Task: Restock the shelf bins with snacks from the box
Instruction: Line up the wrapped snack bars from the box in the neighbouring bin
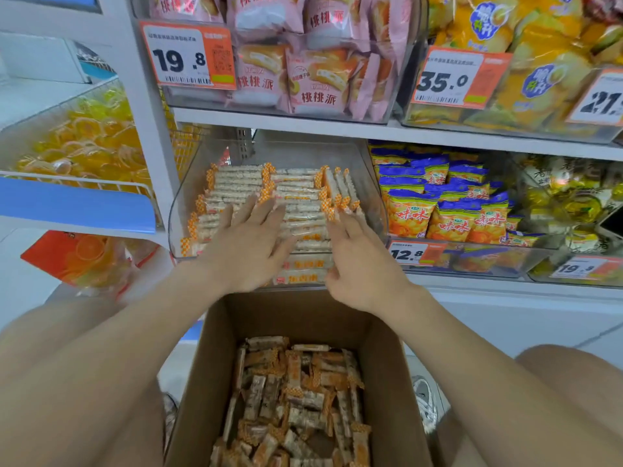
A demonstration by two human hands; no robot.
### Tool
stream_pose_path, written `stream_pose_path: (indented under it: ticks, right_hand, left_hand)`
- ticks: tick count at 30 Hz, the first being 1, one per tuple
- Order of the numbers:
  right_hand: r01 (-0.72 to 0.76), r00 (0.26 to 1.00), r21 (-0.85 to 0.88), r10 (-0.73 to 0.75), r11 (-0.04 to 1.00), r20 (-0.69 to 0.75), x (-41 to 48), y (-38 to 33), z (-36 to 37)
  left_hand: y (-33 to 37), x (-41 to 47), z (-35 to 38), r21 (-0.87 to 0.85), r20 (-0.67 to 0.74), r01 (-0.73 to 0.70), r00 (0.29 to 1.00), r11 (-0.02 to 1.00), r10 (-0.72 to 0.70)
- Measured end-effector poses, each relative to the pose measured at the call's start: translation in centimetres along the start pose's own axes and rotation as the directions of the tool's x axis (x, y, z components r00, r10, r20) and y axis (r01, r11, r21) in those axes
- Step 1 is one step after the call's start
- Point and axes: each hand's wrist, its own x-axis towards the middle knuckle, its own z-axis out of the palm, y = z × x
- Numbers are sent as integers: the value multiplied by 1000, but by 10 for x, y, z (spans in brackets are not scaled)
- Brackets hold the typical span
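Basically both hands flat, fingers straight and spread, gripping nothing: left hand (pixel 249 246) and right hand (pixel 362 264) press on slim, crinkly, orange-ended snack bars (pixel 298 187) stacked in the clear plastic bin (pixel 176 210). Loose bars (pixel 296 399) lie jumbled in the brown cardboard box (pixel 215 365) below.

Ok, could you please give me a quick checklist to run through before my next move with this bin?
1. Left hand free: flat on the bin bars, holding nothing, ok.
2. Right hand free: fingers straight, no grip, ok.
3. Room in the clear bin: rear bare, ok.
4. Bin bars tidy: several at right rear askew, not ok.
5. Cardboard box stocked: loose box bars inside, ok.
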Motion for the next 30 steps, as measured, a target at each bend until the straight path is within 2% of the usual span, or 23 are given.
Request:
stream_pose_path:
  ticks: [3, 4, 6, 8, 9, 11, 13, 17, 19, 21, 26, 28, 30]
  right_hand:
    - [136, 961, 14, -128, 991, -243, -19, -22, -6]
    - [160, 956, 58, -140, 985, -258, -28, -30, -8]
    - [163, 983, 128, -149, 978, -111, -44, -38, -4]
    - [135, 967, 134, -160, 982, 198, -56, -40, 12]
    - [139, 917, 104, -168, 985, 362, -61, -40, 25]
    - [166, 765, 41, -155, 985, 625, -68, -39, 61]
    - [144, 645, 28, -115, 989, 756, -76, -35, 104]
    - [-35, 564, 68, -37, 997, 825, -87, -14, 187]
    - [-184, 510, 119, -9, 976, 860, -93, -5, 219]
    - [-255, 459, 151, -18, 955, 888, -102, -3, 249]
    - [-195, 295, 161, -99, 967, 951, -122, -30, 302]
    - [-149, 231, 133, -97, 980, 968, -128, -43, 320]
    - [-52, 207, 80, -67, 995, 976, -136, -54, 335]
  left_hand:
    - [8, -37, 0, 44, -174, -189, 966, 981, 193]
    - [8, -44, 2, 35, -188, -246, 950, 969, 248]
    - [11, -56, 10, -58, -104, -299, 951, 952, 292]
    - [18, -68, 27, -99, 80, -265, 959, 959, 273]
    - [21, -73, 39, -65, 201, -249, 945, 966, 257]
    - [25, -83, 72, 15, 447, -243, 869, 970, 211]
    - [27, -91, 108, 21, 606, -231, 777, 973, 171]
    - [21, -104, 173, -25, 726, -105, 681, 994, 90]
    - [11, -112, 206, -30, 789, -20, 614, 999, 36]
    - [-3, -124, 235, -1, 849, 47, 528, 999, -24]
    - [-16, -153, 269, 108, 945, 133, 293, 985, -143]
    - [-15, -159, 279, 122, 954, 61, 268, 991, -134]
    - [-14, -161, 290, 129, 949, 3, 290, 992, -125]
